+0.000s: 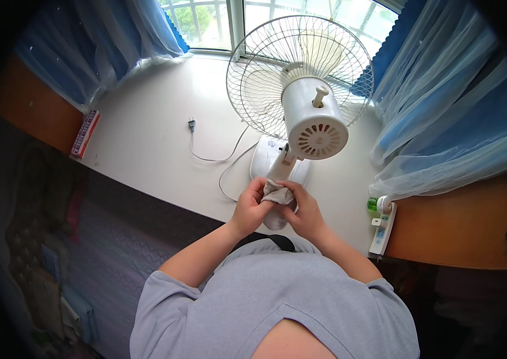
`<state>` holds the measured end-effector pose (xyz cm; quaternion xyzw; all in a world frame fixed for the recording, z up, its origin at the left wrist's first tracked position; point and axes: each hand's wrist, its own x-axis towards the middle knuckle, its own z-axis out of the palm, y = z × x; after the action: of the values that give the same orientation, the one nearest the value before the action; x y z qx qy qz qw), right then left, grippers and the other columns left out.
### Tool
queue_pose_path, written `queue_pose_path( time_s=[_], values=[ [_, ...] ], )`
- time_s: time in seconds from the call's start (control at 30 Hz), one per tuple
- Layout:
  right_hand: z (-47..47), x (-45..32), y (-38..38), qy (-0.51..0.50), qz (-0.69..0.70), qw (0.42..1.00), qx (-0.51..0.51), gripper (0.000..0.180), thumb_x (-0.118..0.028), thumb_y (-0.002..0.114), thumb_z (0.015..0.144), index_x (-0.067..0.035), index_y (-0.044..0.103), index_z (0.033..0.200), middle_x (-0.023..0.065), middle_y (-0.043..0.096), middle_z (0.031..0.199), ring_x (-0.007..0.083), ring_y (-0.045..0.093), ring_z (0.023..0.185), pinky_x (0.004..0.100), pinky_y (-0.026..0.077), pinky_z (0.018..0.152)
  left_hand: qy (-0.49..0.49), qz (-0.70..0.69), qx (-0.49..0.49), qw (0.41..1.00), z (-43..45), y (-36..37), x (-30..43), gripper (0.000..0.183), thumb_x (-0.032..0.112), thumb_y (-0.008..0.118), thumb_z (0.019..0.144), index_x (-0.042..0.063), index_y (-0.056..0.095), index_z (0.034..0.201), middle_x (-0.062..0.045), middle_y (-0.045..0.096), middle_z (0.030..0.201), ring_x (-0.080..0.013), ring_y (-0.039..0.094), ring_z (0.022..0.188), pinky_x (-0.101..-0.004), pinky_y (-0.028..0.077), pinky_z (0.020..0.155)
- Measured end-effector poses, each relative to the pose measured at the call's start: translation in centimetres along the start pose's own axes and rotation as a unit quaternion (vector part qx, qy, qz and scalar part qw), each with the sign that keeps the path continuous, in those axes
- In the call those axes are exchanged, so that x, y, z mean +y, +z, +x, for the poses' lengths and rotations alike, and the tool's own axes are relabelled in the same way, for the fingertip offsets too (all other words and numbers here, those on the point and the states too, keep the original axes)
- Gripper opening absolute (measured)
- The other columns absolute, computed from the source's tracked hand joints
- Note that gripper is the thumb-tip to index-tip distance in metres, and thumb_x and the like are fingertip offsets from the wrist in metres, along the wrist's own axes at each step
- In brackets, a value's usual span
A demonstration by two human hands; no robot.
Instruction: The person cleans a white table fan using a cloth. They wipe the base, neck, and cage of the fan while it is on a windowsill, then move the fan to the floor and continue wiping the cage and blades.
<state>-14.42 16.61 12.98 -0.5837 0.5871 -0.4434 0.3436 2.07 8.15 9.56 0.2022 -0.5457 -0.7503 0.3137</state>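
My left hand [251, 207] and my right hand [302, 209] pinch a crumpled light grey cloth [277, 193] between them, close to my waist at the table's near edge. Part of the cloth hangs below my fingers. Just beyond my hands stands a white electric fan [319, 121], its motor housing towards me and its round wire guard facing the window. The fan's base [260, 157] rests on the white tabletop, partly hidden by the neck and motor housing. Its cord loops to the left and ends in a loose two-pin plug [192, 125].
A white power strip [383, 233] with adapters lies at the table's right edge, beside a small green object [372, 204]. A red and white box [85, 134] sits at the left edge. Blue and white curtains [442, 107] hang on both sides of the window.
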Motion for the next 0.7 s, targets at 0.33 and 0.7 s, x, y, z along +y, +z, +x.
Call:
queue_pose_path(
  time_s=[0.33, 0.7],
  values=[
    [0.5, 3.0, -2.0, 0.182, 0.220, 0.955, 0.083, 0.026, -0.010, 0.060, 0.094, -0.004, 0.056, 0.119, 0.0040, 0.063, 0.104, 0.0129, 0.059, 0.095, 0.0288, 0.049, 0.086, 0.016, 0.315, -0.005, 0.949, 7.5, -3.0, -3.6, 0.066, 0.013, 0.075, 0.082, 0.004, 0.043, 0.140, -0.015, 0.052, 0.136, -0.0262, 0.049, 0.130, -0.0422, 0.041, 0.108],
    [0.6, 3.7, -3.3, 0.162, 0.222, 0.942, 0.192, 0.021, -0.012, 0.070, 0.091, -0.002, 0.065, 0.108, 0.0053, 0.065, 0.103, 0.0117, 0.061, 0.090, 0.0276, 0.052, 0.079, 0.129, 0.284, 0.060, 0.948, 8.2, 2.1, -6.8, 0.070, -0.003, 0.070, 0.078, 0.007, 0.044, 0.142, -0.015, 0.053, 0.128, -0.0299, 0.053, 0.120, -0.0395, 0.046, 0.101]
  ],
)
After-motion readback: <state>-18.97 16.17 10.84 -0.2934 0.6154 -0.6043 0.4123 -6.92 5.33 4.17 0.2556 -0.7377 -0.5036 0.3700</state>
